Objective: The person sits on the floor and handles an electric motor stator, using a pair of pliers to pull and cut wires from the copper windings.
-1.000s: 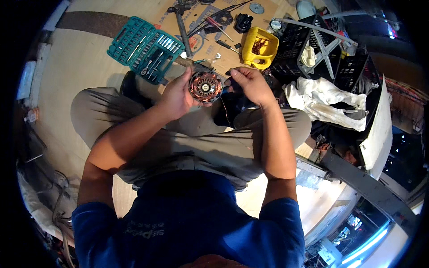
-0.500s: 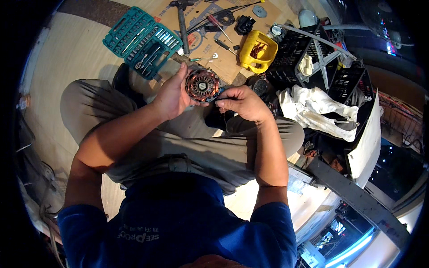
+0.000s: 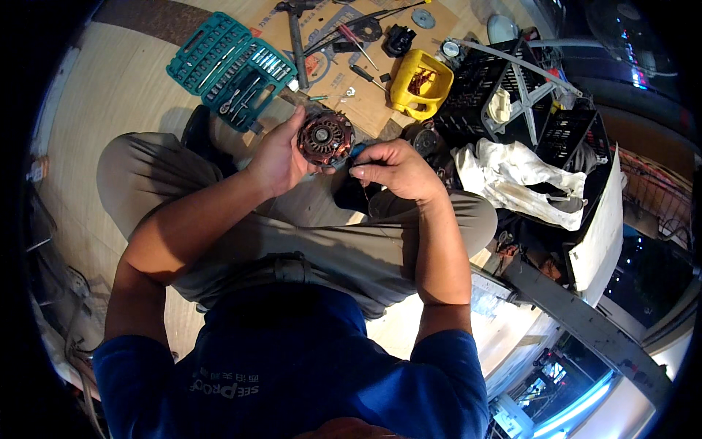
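Observation:
My left hand [image 3: 279,152] is wrapped round the side of a round motor part with copper windings [image 3: 326,139], holding it above my crossed legs. Its slotted face and central metal hub are turned up toward me. My right hand [image 3: 398,170] is just to the right of it, thumb and fingers pinched together. A thin wire [image 3: 368,196] hangs below that pinch. Something small and blue [image 3: 357,149] shows between the motor part and my right fingers; its full shape is hidden.
Ahead lies a cardboard sheet [image 3: 333,80] with a hammer [image 3: 296,45] and screwdrivers [image 3: 368,77]. A green socket set [image 3: 232,72] lies open at left. To the right are a yellow cut-open jug [image 3: 424,102] holding copper scraps, black crates [image 3: 468,95] and a white cloth [image 3: 512,179].
The motor part has shifted slightly left and tilted a little in my left hand. My right hand stays pinched in nearly the same place.

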### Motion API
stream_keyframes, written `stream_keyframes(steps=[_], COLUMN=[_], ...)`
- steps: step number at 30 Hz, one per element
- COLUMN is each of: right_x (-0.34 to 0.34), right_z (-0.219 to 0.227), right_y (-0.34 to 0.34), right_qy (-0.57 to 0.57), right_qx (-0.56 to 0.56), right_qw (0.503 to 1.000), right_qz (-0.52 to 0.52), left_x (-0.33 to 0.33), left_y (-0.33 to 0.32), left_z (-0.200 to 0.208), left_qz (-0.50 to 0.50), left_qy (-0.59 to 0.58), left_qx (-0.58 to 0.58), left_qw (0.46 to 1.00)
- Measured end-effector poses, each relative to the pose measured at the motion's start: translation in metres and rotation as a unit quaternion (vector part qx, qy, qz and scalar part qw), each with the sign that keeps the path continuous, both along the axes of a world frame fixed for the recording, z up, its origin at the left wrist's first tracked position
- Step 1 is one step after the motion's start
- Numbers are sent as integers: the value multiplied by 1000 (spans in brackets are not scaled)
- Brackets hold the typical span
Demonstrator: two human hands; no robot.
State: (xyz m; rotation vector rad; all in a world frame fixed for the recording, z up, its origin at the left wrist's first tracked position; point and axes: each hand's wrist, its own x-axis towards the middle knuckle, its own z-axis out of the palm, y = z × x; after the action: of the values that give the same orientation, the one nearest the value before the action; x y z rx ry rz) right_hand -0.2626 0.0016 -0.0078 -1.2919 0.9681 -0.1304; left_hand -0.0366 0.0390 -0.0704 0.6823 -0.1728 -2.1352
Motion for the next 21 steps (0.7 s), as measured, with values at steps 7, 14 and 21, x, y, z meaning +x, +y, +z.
stream_keyframes(steps=[7,14,21], right_x=[1,-3,-1], right_z=[4,3,3], right_y=[0,1,0], right_qy=[-19,-31,9], right_qx=[6,11,-33], right_qw=[1000,999,999], right_qz=[-12,-18,32], left_x=[-3,-2,-1], left_y=[0,1,1], left_z=[2,-3,-1], left_qz=[26,15,20], left_qy=[-26,0,4], left_qx=[-15,-10,-10], left_qw=[999,1000,1000])
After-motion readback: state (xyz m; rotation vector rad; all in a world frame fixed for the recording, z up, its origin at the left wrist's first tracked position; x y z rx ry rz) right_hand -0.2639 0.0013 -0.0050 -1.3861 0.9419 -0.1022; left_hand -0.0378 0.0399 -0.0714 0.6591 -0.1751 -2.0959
